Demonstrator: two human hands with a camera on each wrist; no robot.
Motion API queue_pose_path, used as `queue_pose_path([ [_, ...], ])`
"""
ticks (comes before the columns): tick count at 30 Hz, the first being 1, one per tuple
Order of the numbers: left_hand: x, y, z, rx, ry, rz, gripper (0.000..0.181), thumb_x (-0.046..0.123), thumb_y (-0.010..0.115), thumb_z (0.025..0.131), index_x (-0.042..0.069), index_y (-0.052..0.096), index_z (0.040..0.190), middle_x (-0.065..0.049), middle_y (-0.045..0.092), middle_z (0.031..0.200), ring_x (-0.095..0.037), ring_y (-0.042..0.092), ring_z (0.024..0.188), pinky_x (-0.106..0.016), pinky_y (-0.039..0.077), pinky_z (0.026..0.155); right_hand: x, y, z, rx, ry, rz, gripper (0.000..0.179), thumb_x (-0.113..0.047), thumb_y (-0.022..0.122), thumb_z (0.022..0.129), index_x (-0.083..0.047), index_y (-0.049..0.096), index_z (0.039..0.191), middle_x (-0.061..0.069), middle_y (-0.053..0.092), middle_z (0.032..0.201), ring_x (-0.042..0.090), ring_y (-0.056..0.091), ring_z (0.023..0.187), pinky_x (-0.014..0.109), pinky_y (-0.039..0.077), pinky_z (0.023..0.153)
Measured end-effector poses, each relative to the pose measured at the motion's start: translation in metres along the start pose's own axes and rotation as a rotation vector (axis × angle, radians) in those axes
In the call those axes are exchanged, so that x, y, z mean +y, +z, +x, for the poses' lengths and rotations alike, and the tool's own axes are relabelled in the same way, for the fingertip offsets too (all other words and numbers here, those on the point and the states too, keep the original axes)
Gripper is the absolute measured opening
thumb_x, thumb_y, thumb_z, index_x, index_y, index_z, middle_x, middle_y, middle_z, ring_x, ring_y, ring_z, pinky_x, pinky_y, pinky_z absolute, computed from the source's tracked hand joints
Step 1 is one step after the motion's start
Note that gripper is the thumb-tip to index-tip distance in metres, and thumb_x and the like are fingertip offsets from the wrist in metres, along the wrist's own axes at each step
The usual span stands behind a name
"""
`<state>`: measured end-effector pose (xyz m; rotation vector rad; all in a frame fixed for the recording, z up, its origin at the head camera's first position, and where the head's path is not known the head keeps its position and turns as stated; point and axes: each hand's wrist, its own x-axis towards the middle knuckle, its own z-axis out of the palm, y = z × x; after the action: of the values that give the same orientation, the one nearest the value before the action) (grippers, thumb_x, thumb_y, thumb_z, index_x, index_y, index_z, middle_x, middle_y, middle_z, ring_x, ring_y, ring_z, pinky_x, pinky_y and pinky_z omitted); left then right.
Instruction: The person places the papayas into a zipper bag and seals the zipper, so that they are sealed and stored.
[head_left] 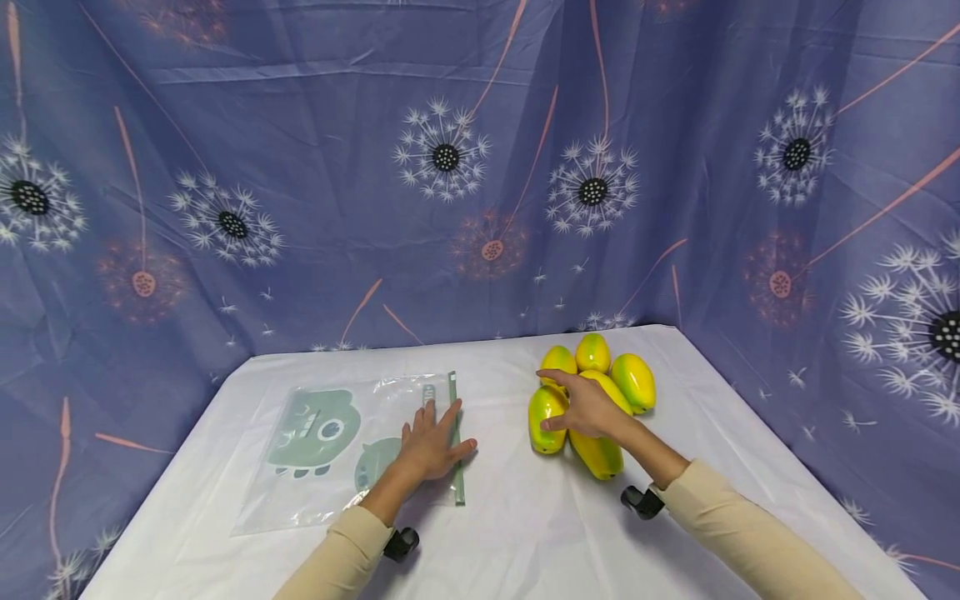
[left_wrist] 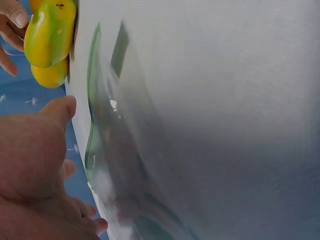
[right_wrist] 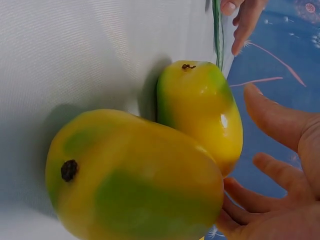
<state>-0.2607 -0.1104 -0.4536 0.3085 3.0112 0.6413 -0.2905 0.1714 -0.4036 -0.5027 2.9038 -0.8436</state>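
A clear zip bag (head_left: 251, 500) with green cartoon monster prints lies flat on the left of the table, its green closure strip (head_left: 460, 493) toward the right. My left hand (head_left: 429, 446) is over that strip end with spread fingers; whether it touches the plastic I cannot tell. On the right, several yellow-green mangoes lie in a cluster. My right hand (head_left: 588, 406) reaches over them, thumb and fingers spread around the front-left mango (head_left: 546, 429) without a visible grip. In the right wrist view, a larger mango (right_wrist: 135, 175) lies in front of that one.
A white cloth (head_left: 510, 533) covers the table. Behind the cluster are a back mango (head_left: 593, 352) and a right-hand mango (head_left: 634, 382). Blue dandelion-print curtains (head_left: 360, 167) enclose the back and sides. A black wrist device (head_left: 642, 502) sits under the right sleeve.
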Motion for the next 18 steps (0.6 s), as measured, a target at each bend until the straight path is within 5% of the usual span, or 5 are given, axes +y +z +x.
queue_pose_path([
  [18, -0.0017, 0.0071, -0.0025, -0.012, -0.010, -0.020, 0.064, 0.037, 0.059, 0.100, 0.012, 0.039, 0.156, -0.040, 0.027, 0.156, -0.055, 0.025, 0.147, -0.072, 0.021, 0.117, 0.0018, -0.0013, 0.0029, 0.008, 0.011, -0.065, 0.073, -0.024, 0.090, 0.076, -0.015, 0.059, 0.142, 0.015, 0.061, 0.139, 0.034, 0.059, 0.119, 0.052, 0.052, 0.100],
])
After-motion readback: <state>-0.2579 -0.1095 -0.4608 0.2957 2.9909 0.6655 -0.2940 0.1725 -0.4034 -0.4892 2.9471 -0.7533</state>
